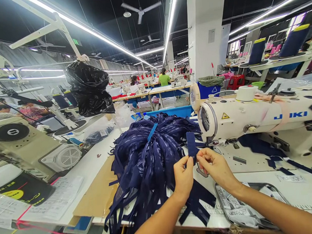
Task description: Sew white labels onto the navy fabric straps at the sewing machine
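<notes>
Navy strip (pixel 191 143): tight pinch, both hands (pixel 183 176) (pixel 217 166)

1 left hand (pixel 183 174) and 1 right hand (pixel 217 166) at 1 navy strip (pixel 191 144); 1 navy bundle (pixel 147 155) beside the left; 1 tray (pixel 264 185) below the right, 2 yellow-topped cones (pixel 257 53) far beyond.

Long white tube lights (pixel 171 23) run beneath a black ceiling (pixel 94 12), where a white three-bladed fan (pixel 140 11) hangs. A broad white square pillar (pixel 206 52) rises behind a blue recycling bin (pixel 208 89) and a red plastic stool (pixel 236 81). Pale rectangular worktables (pixel 157 90) recede down the hall; grey hanging curtains (pixel 4 51) line the left, and bright windows (pixel 296 22) show at right.
</notes>
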The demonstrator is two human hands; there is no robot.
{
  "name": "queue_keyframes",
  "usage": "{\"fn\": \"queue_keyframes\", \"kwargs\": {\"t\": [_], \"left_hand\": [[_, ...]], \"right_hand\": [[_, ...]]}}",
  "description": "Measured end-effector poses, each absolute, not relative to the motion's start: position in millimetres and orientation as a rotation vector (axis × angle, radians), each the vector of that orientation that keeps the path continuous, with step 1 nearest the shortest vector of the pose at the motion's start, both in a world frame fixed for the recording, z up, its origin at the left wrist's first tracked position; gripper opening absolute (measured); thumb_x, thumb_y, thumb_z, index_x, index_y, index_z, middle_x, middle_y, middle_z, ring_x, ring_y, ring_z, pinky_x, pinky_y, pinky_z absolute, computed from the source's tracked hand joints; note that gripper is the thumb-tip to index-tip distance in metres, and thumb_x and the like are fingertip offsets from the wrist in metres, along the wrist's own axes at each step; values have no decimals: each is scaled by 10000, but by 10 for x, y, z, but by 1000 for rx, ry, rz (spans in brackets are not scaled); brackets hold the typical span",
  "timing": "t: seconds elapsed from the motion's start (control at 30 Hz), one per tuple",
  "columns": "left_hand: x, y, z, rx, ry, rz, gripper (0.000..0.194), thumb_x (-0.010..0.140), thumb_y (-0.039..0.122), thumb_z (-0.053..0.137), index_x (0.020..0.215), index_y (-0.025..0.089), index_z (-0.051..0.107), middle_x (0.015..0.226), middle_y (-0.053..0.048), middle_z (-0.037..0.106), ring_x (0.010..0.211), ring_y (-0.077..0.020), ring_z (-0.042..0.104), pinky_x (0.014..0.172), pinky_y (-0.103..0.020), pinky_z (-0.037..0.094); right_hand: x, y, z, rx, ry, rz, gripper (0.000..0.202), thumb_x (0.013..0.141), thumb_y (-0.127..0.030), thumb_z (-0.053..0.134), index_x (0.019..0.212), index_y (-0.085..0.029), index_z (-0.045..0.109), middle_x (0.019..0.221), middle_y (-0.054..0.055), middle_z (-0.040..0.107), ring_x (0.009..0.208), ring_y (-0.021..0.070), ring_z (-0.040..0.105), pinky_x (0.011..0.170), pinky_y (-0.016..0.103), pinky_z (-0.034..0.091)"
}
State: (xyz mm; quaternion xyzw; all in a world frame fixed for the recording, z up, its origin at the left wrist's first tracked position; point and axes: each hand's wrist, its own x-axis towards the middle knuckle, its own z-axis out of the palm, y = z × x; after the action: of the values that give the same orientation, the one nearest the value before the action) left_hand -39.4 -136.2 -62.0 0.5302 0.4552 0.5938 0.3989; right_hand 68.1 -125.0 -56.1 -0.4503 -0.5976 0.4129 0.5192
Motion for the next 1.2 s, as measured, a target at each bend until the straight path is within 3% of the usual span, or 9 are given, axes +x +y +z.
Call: {"fn": "queue_keyframes", "kwargs": {"t": [0.27,0.5,0.63,0.87,1.2], "left_hand": [[-371,-1410,-555,1431,1156,1504,313,786,250,456,495,136,440,515,42,370,517,-68,326,516,-180,308],[-375,-1400,-684,1618,1290,1530,270,818,238,431,633,133,599,640,-19,565,630,-119,484,628,-224,396],[-385,-1409,-720,1731,1342,1580,244,811,239,457,697,144,651,691,-48,614,689,-149,525,678,-255,416],[-395,-1410,-668,1605,1321,1539,281,797,294,463,630,136,625,621,-19,578,630,-132,488,617,-230,389],[-410,-1380,-627,1383,1261,1511,290,757,317,473,535,132,504,526,35,401,541,-84,350,528,-192,304]], "right_hand": [[660,-1240,-566,-1069,-1473,884,159,724,-343,496,697,-187,510,473,-45,478,404,95,431,386,212,358],[657,-1197,-651,-1092,-1527,749,159,752,-335,473,711,-188,521,544,-11,525,488,121,483,416,219,380],[649,-1194,-646,-1097,-1538,726,157,746,-336,466,689,-193,496,504,-36,463,435,101,419,392,212,344],[643,-1208,-631,-1066,-1464,926,176,739,-364,489,685,-200,455,481,-77,355,388,68,296,363,203,263],[639,-1345,-577,-1053,-1519,944,175,737,-354,492,664,-197,469,493,-73,349,426,75,327,404,210,290]]}}
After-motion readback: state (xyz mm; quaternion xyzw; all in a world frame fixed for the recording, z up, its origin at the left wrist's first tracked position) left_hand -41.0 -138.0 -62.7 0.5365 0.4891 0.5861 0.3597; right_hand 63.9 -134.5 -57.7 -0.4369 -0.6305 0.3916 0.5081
